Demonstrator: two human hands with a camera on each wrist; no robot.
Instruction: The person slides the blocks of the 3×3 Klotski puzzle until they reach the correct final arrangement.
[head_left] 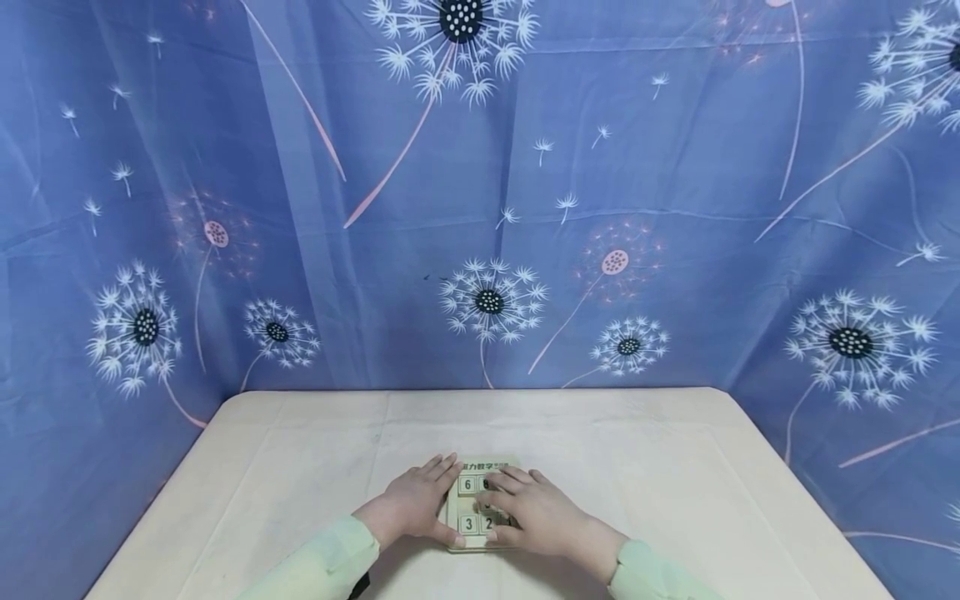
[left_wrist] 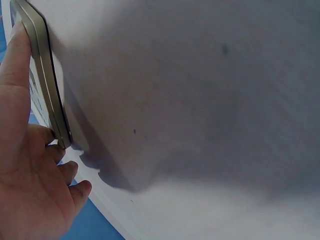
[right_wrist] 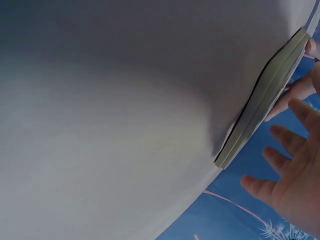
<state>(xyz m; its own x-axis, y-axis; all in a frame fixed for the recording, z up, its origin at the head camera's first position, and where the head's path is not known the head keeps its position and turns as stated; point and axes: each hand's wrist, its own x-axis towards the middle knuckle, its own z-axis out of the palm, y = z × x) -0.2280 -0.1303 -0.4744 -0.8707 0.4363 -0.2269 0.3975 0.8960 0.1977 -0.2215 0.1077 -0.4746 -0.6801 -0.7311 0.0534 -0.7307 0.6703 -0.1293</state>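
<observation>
A pale green number slide puzzle [head_left: 468, 542] lies flat near the middle of the table, its tiles 6, 3 and 2 readable in the head view. My left hand [head_left: 417, 502] holds its left side, thumb at the near corner and fingers toward the far end. In the left wrist view the thumb and fingers span the puzzle's side edge [left_wrist: 44, 65]. Over the right half is my right hand [head_left: 546, 515], fingers spread across the tiles and thumb by the near edge. The right-hand tiles are partly hidden beneath it.
A cream-coloured table [head_left: 622, 442] spreads around the puzzle. Behind it and along both sides hangs a blue cloth [head_left: 405, 275] with a dandelion print. Light green sleeves [head_left: 322, 558] cover both forearms.
</observation>
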